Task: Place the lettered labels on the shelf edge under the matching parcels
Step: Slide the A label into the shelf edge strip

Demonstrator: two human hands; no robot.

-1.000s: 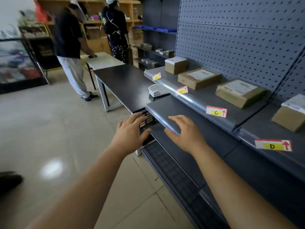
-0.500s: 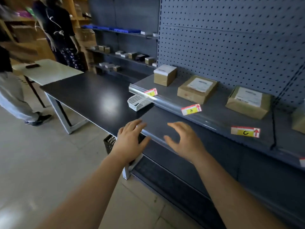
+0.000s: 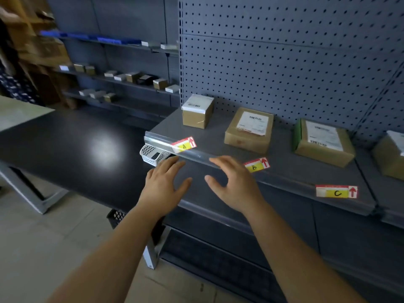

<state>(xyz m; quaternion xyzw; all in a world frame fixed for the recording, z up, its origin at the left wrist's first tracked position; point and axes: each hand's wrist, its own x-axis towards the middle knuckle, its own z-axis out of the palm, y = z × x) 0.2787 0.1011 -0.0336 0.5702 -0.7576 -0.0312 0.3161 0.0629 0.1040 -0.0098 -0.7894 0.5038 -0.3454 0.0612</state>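
Three yellow-and-red labels sit on the clear strip of the grey shelf edge: label A, label B and label C. Behind them stand a small taped parcel, a flat brown parcel and a green-edged parcel; a further parcel is cut off at the right. My left hand and my right hand hover with spread fingers and hold nothing, just below the shelf edge between A and B.
A white mesh basket sits on the dark table left of the shelf. A black basket stands on the floor under it. Further shelves with small boxes lie behind. A person's patterned clothing shows at far left.
The view has swung right and closer to the shelf; label D and the standing people have left the frame. Both hands have risen toward the shelf edge near labels A and B, still holding nothing.
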